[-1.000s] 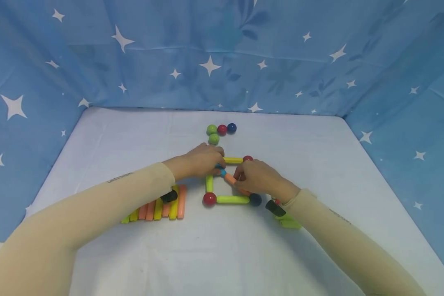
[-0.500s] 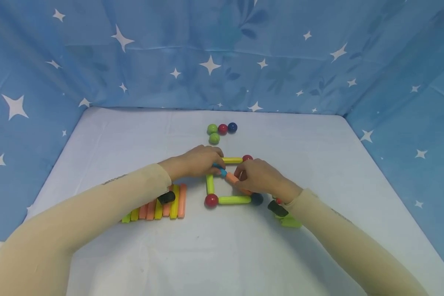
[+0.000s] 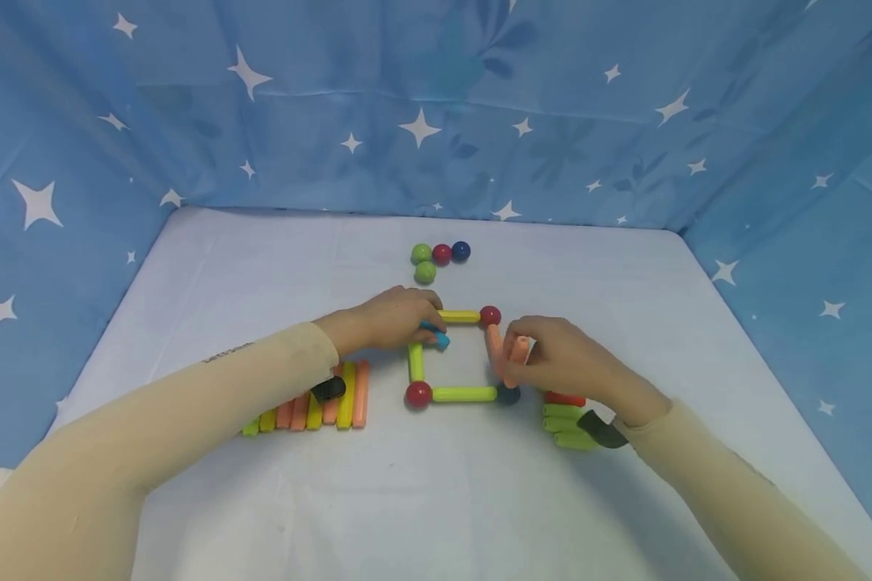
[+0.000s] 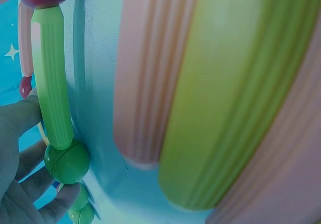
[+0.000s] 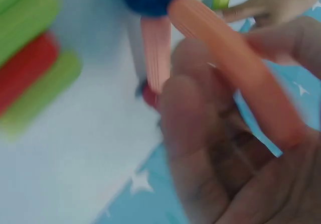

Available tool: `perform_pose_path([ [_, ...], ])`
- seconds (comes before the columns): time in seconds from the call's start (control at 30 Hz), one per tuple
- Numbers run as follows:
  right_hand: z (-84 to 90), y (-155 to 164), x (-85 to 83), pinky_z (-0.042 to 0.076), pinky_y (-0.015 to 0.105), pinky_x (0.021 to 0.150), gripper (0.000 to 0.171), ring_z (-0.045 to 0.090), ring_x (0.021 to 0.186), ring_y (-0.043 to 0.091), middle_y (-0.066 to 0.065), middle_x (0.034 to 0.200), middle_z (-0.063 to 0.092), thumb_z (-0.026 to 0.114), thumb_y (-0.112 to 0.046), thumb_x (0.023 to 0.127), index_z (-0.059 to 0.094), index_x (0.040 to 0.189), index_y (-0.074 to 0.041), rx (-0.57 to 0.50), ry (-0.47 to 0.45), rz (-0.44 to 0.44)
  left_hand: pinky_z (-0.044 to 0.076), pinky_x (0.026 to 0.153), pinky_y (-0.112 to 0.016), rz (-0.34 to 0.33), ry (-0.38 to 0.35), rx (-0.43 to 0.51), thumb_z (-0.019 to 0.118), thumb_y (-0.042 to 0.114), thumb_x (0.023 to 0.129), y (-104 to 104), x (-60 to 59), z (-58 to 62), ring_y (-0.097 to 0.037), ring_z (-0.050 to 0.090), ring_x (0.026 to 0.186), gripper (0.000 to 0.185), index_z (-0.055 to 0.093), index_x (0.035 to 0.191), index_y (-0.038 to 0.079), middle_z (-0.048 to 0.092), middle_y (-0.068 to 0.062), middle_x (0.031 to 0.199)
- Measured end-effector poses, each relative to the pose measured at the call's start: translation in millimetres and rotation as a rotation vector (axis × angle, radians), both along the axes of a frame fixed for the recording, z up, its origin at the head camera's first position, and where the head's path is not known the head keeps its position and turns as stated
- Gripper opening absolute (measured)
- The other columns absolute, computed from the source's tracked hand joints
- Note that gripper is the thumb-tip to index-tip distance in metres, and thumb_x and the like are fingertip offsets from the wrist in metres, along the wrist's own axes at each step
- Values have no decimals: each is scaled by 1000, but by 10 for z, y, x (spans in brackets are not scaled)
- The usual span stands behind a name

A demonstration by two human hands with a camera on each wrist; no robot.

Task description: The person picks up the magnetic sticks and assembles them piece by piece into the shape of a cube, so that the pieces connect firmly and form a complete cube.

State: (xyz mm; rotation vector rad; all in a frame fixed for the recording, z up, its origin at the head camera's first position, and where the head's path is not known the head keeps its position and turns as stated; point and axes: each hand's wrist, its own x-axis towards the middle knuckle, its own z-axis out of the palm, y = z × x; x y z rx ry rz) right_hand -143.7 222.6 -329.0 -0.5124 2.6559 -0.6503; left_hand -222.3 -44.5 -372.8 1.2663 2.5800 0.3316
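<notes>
A square of magnetic-looking sticks and balls lies on the white table. Its sides include a yellow stick [image 3: 461, 316], a front yellow-green stick [image 3: 465, 394] and an orange side stick [image 3: 495, 345]. Red balls [image 3: 418, 394] and a dark blue ball [image 3: 508, 394] mark corners. My left hand [image 3: 392, 317] holds a blue stick [image 3: 439, 337] at the far-left corner, fingers about a green ball [image 4: 67, 162]. My right hand [image 3: 567, 359] pinches a loose orange stick [image 5: 251, 78], tilted upward. Its lower end is by the dark blue ball; contact is unclear.
Orange and yellow sticks [image 3: 345, 397] lie in a row at left, partly under the left sleeve. A red stick [image 3: 565, 399] and several green sticks [image 3: 574, 440] are at right. Spare balls [image 3: 442, 254] sit behind the square. A blue starry curtain [image 3: 436, 105] surrounds the table.
My right hand has moved right, swinging the orange stick from a diagonal across the square to a raised tilt near the blue corner ball. The left hand has hardly moved.
</notes>
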Motion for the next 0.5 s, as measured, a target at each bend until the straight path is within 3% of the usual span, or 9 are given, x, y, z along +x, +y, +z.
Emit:
perform_pose_path([
  [0.1,72,132,127,49,35,64,18,57,74,18,-6,80,62,82,-32,85,67,90,-24,123,38,-9,38,108,-49,1,-5,0,68,29,99,3,2,3,-28,54,128,29,74,124,17,59,-9,137],
  [0.23,44,223,279,51,35,67,16,56,73,14,-11,79,63,82,-23,86,70,96,-26,257,38,54,37,109,-49,7,-6,-3,68,30,99,-8,-6,5,-27,55,128,29,74,125,17,59,-9,136],
  [0.5,-110,222,409,48,31,66,33,52,67,11,-11,74,58,79,-9,85,70,116,-19,298,13,190,39,108,-48,4,-19,7,69,28,99,-11,-14,-11,-27,56,126,28,74,124,17,61,-8,134],
])
